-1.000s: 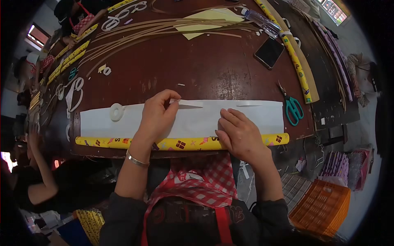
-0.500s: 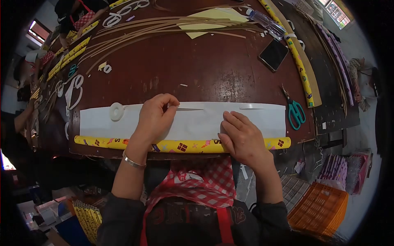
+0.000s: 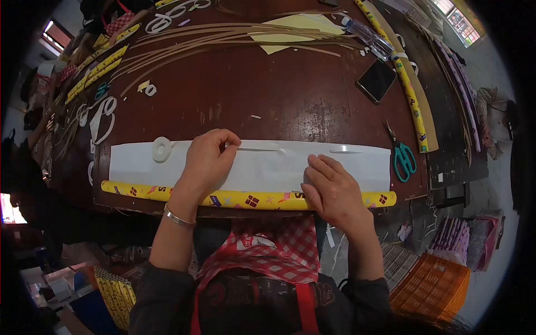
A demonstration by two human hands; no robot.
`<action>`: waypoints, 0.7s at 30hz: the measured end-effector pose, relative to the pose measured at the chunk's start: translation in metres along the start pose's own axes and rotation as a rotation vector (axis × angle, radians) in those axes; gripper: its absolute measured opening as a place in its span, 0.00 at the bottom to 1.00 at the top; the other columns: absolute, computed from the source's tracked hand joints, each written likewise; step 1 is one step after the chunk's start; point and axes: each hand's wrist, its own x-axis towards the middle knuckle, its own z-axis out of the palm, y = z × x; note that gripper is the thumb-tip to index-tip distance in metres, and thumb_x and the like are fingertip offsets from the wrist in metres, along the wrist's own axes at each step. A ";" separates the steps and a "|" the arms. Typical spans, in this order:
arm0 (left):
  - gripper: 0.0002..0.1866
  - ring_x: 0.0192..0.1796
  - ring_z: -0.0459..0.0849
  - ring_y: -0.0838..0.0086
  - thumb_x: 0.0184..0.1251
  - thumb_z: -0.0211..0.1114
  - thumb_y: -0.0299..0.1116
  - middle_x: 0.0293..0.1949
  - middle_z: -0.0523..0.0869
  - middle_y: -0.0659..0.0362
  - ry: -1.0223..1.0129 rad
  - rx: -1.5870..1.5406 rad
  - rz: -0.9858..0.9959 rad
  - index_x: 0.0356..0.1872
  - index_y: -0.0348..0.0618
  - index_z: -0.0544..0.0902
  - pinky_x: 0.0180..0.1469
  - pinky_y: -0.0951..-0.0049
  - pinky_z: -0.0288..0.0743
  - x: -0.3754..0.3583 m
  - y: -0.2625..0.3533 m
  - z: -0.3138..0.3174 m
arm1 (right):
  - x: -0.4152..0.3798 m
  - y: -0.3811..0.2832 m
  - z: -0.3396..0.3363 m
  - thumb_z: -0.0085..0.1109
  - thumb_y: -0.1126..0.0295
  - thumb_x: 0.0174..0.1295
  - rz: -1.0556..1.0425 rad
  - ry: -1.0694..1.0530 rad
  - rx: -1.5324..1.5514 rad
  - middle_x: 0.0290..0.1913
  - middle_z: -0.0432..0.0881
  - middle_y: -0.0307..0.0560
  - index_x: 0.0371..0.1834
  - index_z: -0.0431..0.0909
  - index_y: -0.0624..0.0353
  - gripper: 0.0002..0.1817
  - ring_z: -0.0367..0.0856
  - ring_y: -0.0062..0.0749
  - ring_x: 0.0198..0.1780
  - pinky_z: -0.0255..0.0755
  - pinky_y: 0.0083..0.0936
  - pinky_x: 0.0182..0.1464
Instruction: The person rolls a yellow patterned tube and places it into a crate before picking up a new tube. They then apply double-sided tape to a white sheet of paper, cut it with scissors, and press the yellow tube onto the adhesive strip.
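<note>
A white sheet of paper (image 3: 262, 173) lies lengthwise along the table's near edge, its near side meeting a roll of yellow patterned wrapping paper (image 3: 251, 200). My left hand (image 3: 207, 162) rests over the sheet with thumb and forefinger pinched on a thin strip of tape (image 3: 258, 149) along its far edge. Left of that hand sits a white tape roll (image 3: 162, 149). My right hand (image 3: 334, 188) lies on the sheet and the yellow roll, fingers stretched out. Beyond its fingertips a short shiny tape piece (image 3: 346, 149) shows at the sheet's far edge.
Teal-handled scissors (image 3: 404, 161) lie right of the sheet. Farther back are a phone (image 3: 376, 81), a plastic bottle (image 3: 368, 38), brown strips (image 3: 223, 34) and another yellow roll (image 3: 410, 97). People work at the far left; an orange crate (image 3: 435, 285) stands on the floor at right.
My left hand has shifted slightly left along the tape, exposing a little more of the strip. My right hand stays almost in place. The whole view has tilted a little.
</note>
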 end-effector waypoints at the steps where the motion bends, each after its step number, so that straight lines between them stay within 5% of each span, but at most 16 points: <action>1: 0.08 0.29 0.80 0.70 0.60 0.61 0.27 0.34 0.86 0.54 0.002 -0.001 -0.001 0.37 0.35 0.84 0.36 0.70 0.74 0.000 0.000 -0.001 | 0.000 0.000 0.000 0.62 0.64 0.62 0.002 -0.001 -0.002 0.58 0.79 0.58 0.45 0.80 0.63 0.14 0.76 0.52 0.62 0.71 0.40 0.65; 13: 0.08 0.29 0.81 0.68 0.59 0.61 0.27 0.33 0.86 0.53 0.051 0.006 -0.014 0.36 0.35 0.85 0.35 0.69 0.73 0.000 -0.010 -0.011 | 0.000 0.000 -0.001 0.62 0.64 0.62 -0.008 -0.012 0.005 0.59 0.78 0.59 0.48 0.79 0.64 0.16 0.75 0.54 0.62 0.70 0.40 0.65; 21: 0.08 0.28 0.77 0.77 0.61 0.61 0.27 0.29 0.83 0.57 0.077 -0.084 -0.026 0.36 0.33 0.84 0.33 0.75 0.71 -0.004 -0.038 -0.026 | 0.000 0.001 -0.001 0.63 0.65 0.61 -0.009 -0.016 0.015 0.59 0.78 0.59 0.47 0.78 0.64 0.16 0.75 0.55 0.62 0.71 0.41 0.64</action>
